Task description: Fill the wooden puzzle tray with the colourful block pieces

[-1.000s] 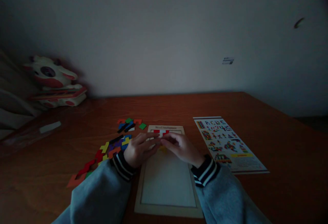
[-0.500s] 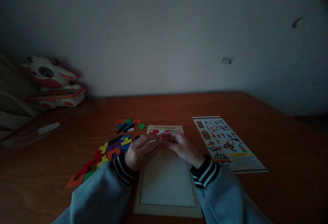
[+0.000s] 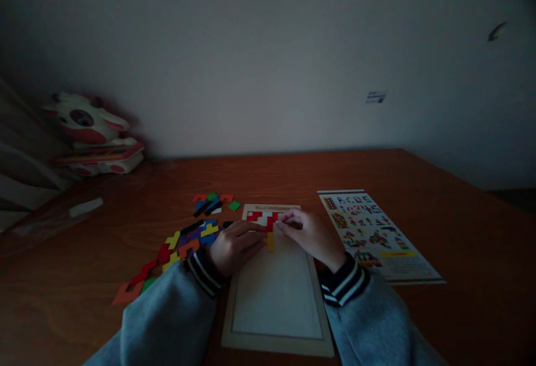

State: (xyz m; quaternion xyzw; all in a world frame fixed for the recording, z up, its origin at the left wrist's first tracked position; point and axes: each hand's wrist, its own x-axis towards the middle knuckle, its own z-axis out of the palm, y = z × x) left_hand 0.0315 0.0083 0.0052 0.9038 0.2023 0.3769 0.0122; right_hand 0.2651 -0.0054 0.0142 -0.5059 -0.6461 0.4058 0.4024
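A pale wooden puzzle tray (image 3: 276, 345) lies in front of me. Red puzzle pieces (image 3: 270, 220) and a yellow puzzle piece (image 3: 270, 241) sit in its upper part. Stretched flat over the tray's left side, my left hand (image 3: 238, 246) has its fingertips against the red and yellow pieces. My right hand (image 3: 312, 237) is bent into a pinch at the right edge of a red piece; its fingertips partly cover that edge. Loose coloured puzzle pieces (image 3: 209, 231) are spread left of the tray, some hidden behind my left hand and sleeve.
A printed pattern sheet (image 3: 377, 232) lies to the right on the brown wooden table (image 3: 469, 265). A smaller group of pieces (image 3: 209, 205) is at the tray's far left. A cow-shaped toy keyboard (image 3: 98, 137) stands at the back left, before the wall.
My right hand has shifted right, away from my left fingers, uncovering the red pieces and the yellow piece. My left hand stays near the same spot. The view has turned slightly.
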